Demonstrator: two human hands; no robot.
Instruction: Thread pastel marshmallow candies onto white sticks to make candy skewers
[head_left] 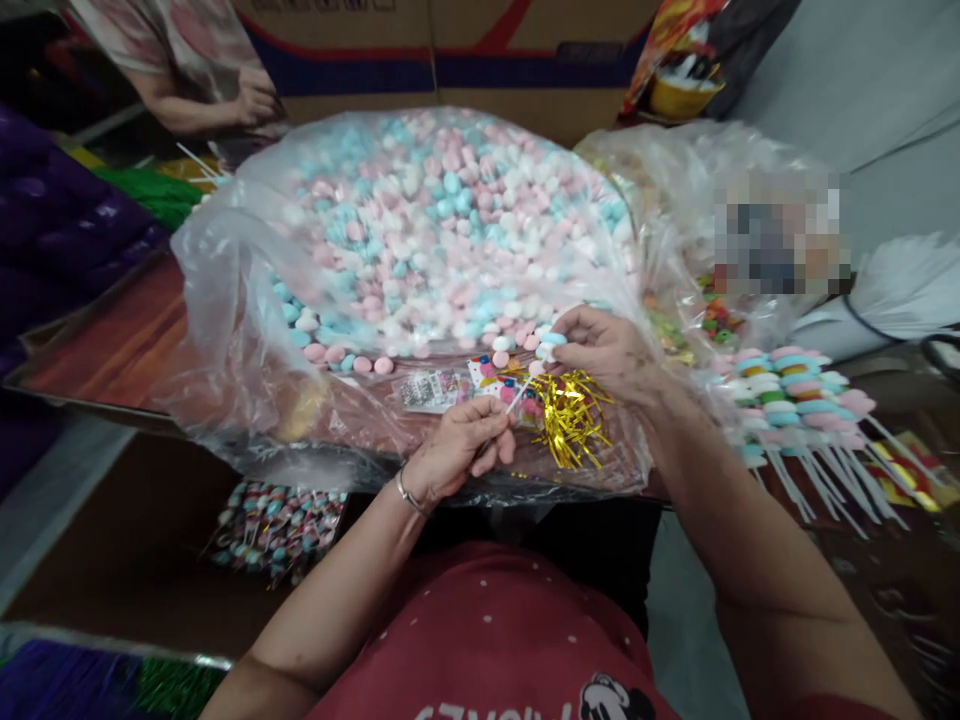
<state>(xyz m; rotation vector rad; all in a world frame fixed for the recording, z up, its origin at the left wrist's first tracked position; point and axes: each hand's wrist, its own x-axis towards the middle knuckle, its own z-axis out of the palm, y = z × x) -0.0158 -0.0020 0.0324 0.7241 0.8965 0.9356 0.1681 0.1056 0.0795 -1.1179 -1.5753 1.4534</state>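
Observation:
My left hand [480, 435] pinches a thin white stick [519, 396] that points up and to the right. At its upper end, my right hand [596, 350] has its fingers closed on a blue and white candy [551, 344]. Gold tinsel [574, 418] lies just below my right hand. Between the hands and the candy pile are printed cards [435, 390], partly covered. A large clear plastic bag [225, 290] spreads over the table with pink, white and blue candies [450, 200] heaped in it.
Skewered candies [802, 400] on white sticks lie at the right, beside another plastic bag [675, 200]. An open cardboard box [97, 530] at lower left holds more candy sticks [277, 525]. A person's hand [257, 97] shows at the upper left, near a big carton [517, 60].

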